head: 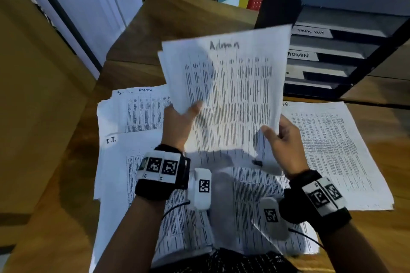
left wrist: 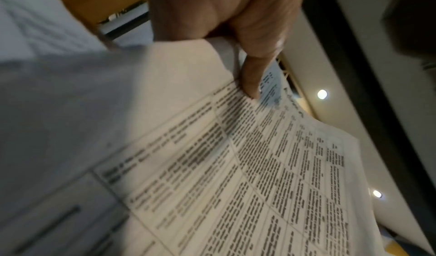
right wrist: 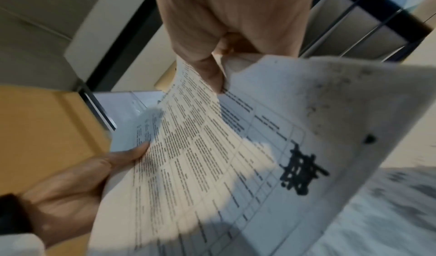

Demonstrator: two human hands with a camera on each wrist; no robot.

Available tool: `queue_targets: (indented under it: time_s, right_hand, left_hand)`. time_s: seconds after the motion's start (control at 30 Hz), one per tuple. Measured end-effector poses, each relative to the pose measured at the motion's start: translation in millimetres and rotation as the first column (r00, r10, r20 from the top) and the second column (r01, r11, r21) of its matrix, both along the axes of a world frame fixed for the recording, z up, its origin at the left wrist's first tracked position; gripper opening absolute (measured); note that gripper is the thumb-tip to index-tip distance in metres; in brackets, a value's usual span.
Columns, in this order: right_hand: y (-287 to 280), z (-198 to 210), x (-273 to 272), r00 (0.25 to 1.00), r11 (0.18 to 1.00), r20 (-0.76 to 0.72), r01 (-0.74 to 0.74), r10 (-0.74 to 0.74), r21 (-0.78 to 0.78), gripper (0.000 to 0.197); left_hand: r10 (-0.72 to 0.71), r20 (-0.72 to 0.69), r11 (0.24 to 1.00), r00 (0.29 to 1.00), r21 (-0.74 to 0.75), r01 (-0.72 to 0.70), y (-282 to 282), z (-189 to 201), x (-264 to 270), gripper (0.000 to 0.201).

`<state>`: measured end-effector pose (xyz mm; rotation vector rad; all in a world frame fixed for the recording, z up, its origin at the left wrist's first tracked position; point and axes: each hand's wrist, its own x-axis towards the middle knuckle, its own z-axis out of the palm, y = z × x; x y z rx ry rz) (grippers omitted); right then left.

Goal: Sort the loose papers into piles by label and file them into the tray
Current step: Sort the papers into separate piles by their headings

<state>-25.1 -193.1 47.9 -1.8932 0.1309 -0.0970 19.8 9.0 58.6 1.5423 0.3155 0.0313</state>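
Note:
I hold a small stack of printed sheets headed "Admin" (head: 226, 86) up above the desk. My left hand (head: 188, 111) pinches its lower left edge, thumb on top. My right hand (head: 277, 131) pinches the lower right edge. In the left wrist view the thumb (left wrist: 250, 77) presses on the sheets (left wrist: 235, 166). The right wrist view shows the stack (right wrist: 212, 157) curving between the right thumb (right wrist: 210, 73) and my left hand (right wrist: 82, 176). The dark tiered tray (head: 346, 51) stands at the back right, with slots tagged "TASK LIST" and "ADMIN" (head: 298, 55).
Three paper piles lie on the wooden desk: one marked ADMIN (head: 133, 108) at the back left, one marked I.T. (head: 115, 162) in front of it, and another (head: 328, 150) on the right. A wooden panel (head: 33, 95) rises at the left.

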Motion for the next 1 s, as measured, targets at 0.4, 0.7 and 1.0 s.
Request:
queue_targets:
  time_s: [0.4,0.7,1.0]
  right_hand:
    - [64,58,86,0.933,0.987,0.323,0.147,-0.160,0.065,0.032]
    - [103,-16,128,0.995,0.995,0.008,0.095,-0.095,-0.032,0.016]
    - [112,-58,108,0.964,0.997,-0.261,0.061,-0.048,0.042,0.023]
  left_hand:
    - [-0.138,-0.542,0.449,0.829,0.712,0.540,95,-51,11,0.125]
    - [-0.242,-0.663,0.238,0.708,0.667,0.706,107,-58,4,0.061]
    - [-0.455,-0.359,0.571,0.815,0.585,0.576,134,-12,-15,0.009]
